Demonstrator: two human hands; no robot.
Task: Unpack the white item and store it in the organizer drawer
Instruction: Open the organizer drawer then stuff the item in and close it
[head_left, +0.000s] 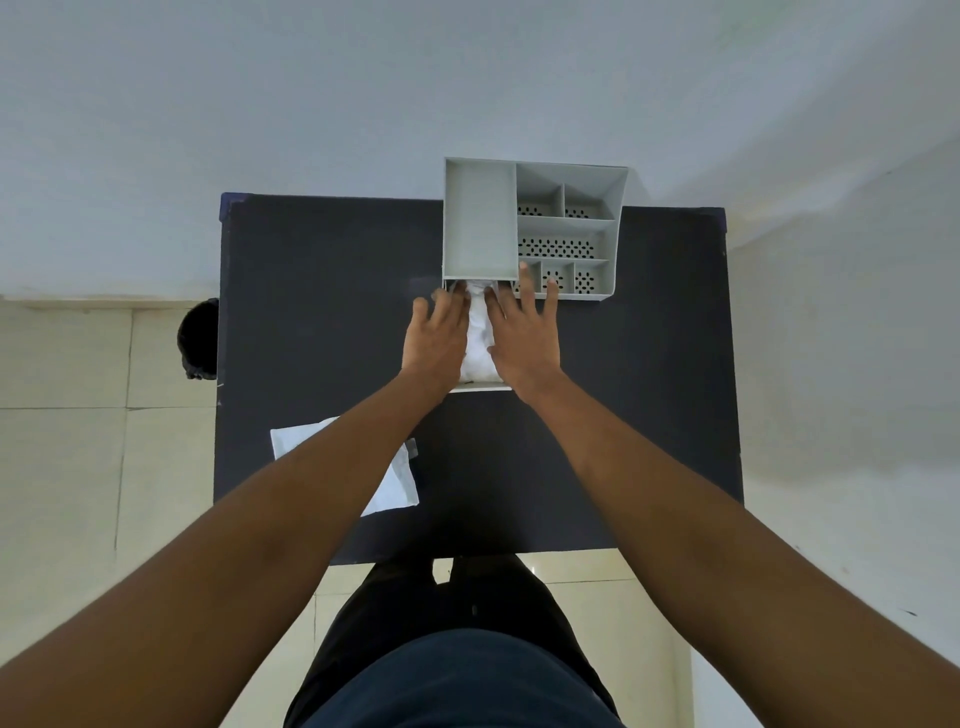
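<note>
Nearest the camera, the person's dark trousers (457, 649) stood against the front edge of the bench (311, 312), a dark rectangular top over a pale tiled floor (62, 415). Both bare forearms reached forward across it. On the near left part of the bench lay a flat, empty-looking clear and white wrapper (400, 483), partly covered by the left forearm and well apart from the organizer. Past the middle of the bench, the organizer's drawer (480, 386) stood pulled out toward the person, its white front edge showing between the wrists. The white item (479, 338), a soft crumpled bundle, lay inside the drawer between the two hands. The left hand (436, 340) was flat with fingers spread, pressing on the item's left side; the right hand (524, 338) was likewise flat and spread on its right side, with its fingertips reaching the front of the small compartments. Neither hand gripped anything as far as could be seen, though the drawer's sides were hidden beneath the palms. Behind them, the grey organizer (478, 223) sat at the far edge of the bench, with one long tray on its left and several perforated compartments on its right. A dark bin (200, 338) stood on the floor just beside the bench's left edge.
</note>
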